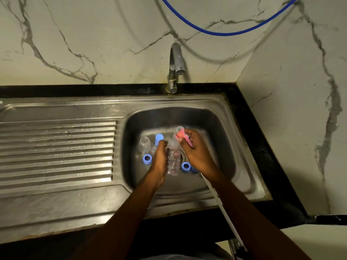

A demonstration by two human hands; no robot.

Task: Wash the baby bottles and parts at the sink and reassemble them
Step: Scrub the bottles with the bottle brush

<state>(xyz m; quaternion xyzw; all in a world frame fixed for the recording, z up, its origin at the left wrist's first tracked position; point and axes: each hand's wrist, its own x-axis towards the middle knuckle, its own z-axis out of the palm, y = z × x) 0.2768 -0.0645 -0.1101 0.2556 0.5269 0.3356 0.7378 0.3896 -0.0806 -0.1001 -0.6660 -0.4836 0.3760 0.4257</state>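
1. Head view had my left hand (159, 158) wrapped round the clear bottle (172, 162), held low in the sink (242, 147) basin, right over the drain.
2. My right hand (193, 149) pinched a pink scrubber (183, 136), bunched against a small clear piece (178, 129). It was too blurry to tell if that was a cap.
3. Wet plastic looked slippery, so I figured it was better to grip the body firmly and turn the bottle against the scrubber than to scrub hard.
4. Blue rings (147, 158) and a blue cap (159, 138) lay loose on the basin floor. I reckoned they needed watching near that drain.
5. The tap (175, 61) showed no stream, so rinsing looked undone.
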